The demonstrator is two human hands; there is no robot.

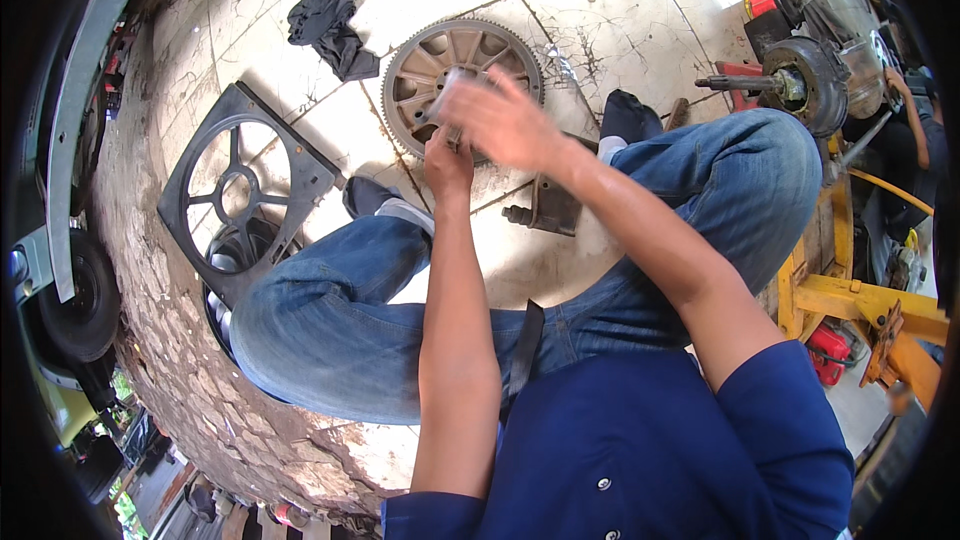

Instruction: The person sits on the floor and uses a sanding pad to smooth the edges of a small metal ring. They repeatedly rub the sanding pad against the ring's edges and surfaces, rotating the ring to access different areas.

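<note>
- My right hand (500,120) is blurred; its fingers are curled over a small grey part (447,90), closed on it from above.
- My left hand (448,162) sits just below, touching the right hand. Its fingers are bunched together around the lower end of the same part, though how firmly I cannot tell.
- The part itself is pale grey and smeared by motion; I cannot make out its shape. It is held in the air between both hands, in front of my knees.
- Directly behind the hands, flat on the floor, lies a round toothed flywheel (440,65) with spoke-like openings.
- Below my right wrist, on the floor between my legs, stands a rusty bracket (552,208) with a bolt sticking out to the left.
- My legs, in blue jeans (330,310), are bent up on both sides of my forearms; dark shoes with grey socks show near the flywheel.
- To the left of the flywheel lies a crumpled black rag (328,28).
- Further left, a black square fan shroud (240,190) with a round opening leans over a wheel rim at the edge of the tiled floor (600,0).
- At the far right, an axle hub (800,85) rests on a yellow stand (850,295), with a red container low beside it.
- Another person's arm (910,105) shows at the right edge, beyond the hub.
- At the far left, a car tyre (80,300) sits under a grey body panel.
</note>
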